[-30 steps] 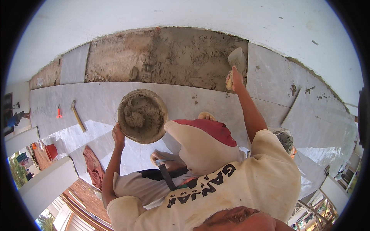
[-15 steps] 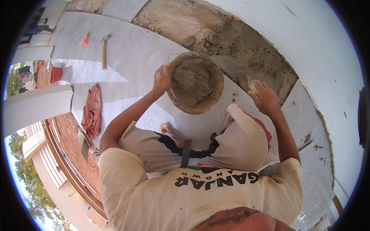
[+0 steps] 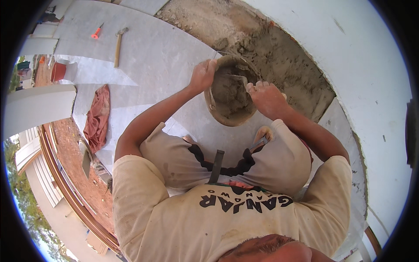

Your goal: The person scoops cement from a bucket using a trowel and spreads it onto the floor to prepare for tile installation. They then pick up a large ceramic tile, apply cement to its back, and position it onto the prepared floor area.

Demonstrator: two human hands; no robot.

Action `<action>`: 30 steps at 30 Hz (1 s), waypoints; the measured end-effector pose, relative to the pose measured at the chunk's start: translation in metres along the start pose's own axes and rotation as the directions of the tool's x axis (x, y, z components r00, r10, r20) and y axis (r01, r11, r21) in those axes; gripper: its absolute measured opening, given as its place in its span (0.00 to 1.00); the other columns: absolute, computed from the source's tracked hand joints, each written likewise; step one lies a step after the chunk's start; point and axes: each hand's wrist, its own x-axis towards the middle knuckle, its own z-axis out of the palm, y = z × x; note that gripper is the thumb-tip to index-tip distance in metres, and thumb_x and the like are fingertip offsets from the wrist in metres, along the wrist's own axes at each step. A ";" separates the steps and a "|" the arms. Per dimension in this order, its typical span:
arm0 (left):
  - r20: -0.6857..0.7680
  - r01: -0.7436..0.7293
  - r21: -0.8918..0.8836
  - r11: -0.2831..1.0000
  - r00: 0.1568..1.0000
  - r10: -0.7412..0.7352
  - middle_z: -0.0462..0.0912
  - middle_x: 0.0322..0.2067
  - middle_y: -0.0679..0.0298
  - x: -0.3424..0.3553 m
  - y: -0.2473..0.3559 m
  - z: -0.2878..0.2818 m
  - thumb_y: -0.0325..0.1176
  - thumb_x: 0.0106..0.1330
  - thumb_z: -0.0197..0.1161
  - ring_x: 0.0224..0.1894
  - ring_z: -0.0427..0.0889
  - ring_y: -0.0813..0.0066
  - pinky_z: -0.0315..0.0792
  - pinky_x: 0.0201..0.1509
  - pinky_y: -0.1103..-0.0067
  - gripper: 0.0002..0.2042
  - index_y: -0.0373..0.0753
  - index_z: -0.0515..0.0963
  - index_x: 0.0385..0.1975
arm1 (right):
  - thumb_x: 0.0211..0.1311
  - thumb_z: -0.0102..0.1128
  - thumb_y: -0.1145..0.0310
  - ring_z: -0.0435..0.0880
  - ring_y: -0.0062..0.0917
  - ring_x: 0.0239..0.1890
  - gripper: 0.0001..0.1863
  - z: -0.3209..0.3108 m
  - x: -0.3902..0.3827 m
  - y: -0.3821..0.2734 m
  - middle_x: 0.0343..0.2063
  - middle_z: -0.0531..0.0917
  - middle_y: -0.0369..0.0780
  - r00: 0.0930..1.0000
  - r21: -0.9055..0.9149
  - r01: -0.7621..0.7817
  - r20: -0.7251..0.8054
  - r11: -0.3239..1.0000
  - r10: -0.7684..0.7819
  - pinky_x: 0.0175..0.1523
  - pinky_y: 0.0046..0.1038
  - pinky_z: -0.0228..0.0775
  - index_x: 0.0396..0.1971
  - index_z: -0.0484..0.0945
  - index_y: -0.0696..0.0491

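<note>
My left hand (image 3: pixel 201 75) is closed on the upper left rim of a round bucket (image 3: pixel 229 120) of grey mortar, which is tipped at the edge of the large grey tiles (image 3: pixel 157 52). My right hand (image 3: pixel 267 98) is closed round the handle of a trowel (image 3: pixel 235 77), whose blade reaches into the bucket and is partly buried in the mortar. Just beyond the bucket lies the untiled strip, with rough wet mortar (image 3: pixel 297 70) on its right part and bare dirt on its left part.
A hammer (image 3: pixel 117 52) and an orange-handled tool (image 3: pixel 96 32) lie on the tiles at upper left. A red cloth (image 3: pixel 96 120) lies at left, with a red bucket (image 3: pixel 59 70) farther back. A white wall (image 3: pixel 362 56) runs along the right side.
The bucket has moved right toward the mortar strip and is now tilted. The trowel in my right hand has moved from the strip into the bucket. The view has swung round.
</note>
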 end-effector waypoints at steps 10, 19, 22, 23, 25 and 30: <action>-0.047 0.104 -0.169 0.980 0.992 -0.113 0.75 0.26 0.42 -0.003 -0.007 0.001 0.45 0.72 0.46 0.31 0.75 0.48 0.67 0.39 0.60 0.22 0.29 0.73 0.28 | 0.63 0.60 0.58 0.82 0.39 0.47 0.26 0.015 -0.045 0.004 0.47 0.80 0.47 0.847 0.253 -0.527 0.240 0.811 0.475 0.52 0.40 0.74 0.60 0.73 0.50; -0.062 0.051 -0.143 0.988 0.996 -0.061 0.73 0.22 0.46 -0.002 -0.001 0.003 0.45 0.72 0.47 0.28 0.72 0.60 0.67 0.37 0.64 0.22 0.28 0.73 0.27 | 0.62 0.60 0.57 0.81 0.41 0.55 0.27 0.062 -0.029 -0.042 0.50 0.82 0.51 0.839 0.757 -0.543 0.466 0.363 0.282 0.60 0.34 0.71 0.58 0.76 0.57; -0.079 0.089 -0.238 0.967 0.991 -0.111 0.73 0.21 0.48 -0.006 -0.003 0.010 0.44 0.72 0.48 0.27 0.71 0.63 0.67 0.37 0.64 0.22 0.28 0.73 0.27 | 0.62 0.61 0.57 0.81 0.40 0.54 0.27 0.058 -0.050 -0.030 0.53 0.82 0.47 0.864 0.723 -0.501 0.381 0.476 0.330 0.59 0.36 0.71 0.59 0.75 0.54; -0.084 0.120 -0.300 0.946 0.985 -0.151 0.73 0.21 0.49 -0.009 -0.002 0.013 0.44 0.72 0.48 0.27 0.70 0.64 0.67 0.36 0.65 0.22 0.28 0.73 0.27 | 0.61 0.62 0.58 0.81 0.39 0.53 0.26 0.053 -0.055 -0.031 0.53 0.81 0.45 0.848 0.657 -0.528 0.369 0.538 0.381 0.58 0.36 0.72 0.59 0.76 0.51; -0.062 0.139 -0.213 0.967 0.986 -0.155 0.74 0.21 0.51 -0.006 -0.006 0.006 0.44 0.72 0.48 0.27 0.71 0.65 0.67 0.36 0.65 0.22 0.28 0.73 0.27 | 0.61 0.63 0.58 0.80 0.37 0.52 0.25 0.044 -0.063 -0.032 0.53 0.81 0.42 0.817 0.505 -0.576 0.327 0.642 0.476 0.57 0.36 0.72 0.58 0.77 0.46; -0.056 0.153 -0.231 0.961 0.984 -0.170 0.75 0.21 0.55 -0.005 -0.009 0.003 0.45 0.72 0.49 0.28 0.72 0.68 0.68 0.37 0.67 0.22 0.29 0.74 0.27 | 0.55 0.66 0.65 0.80 0.35 0.44 0.21 0.067 -0.069 -0.014 0.42 0.79 0.39 0.925 0.322 -0.312 -0.113 0.894 0.364 0.50 0.35 0.73 0.51 0.80 0.43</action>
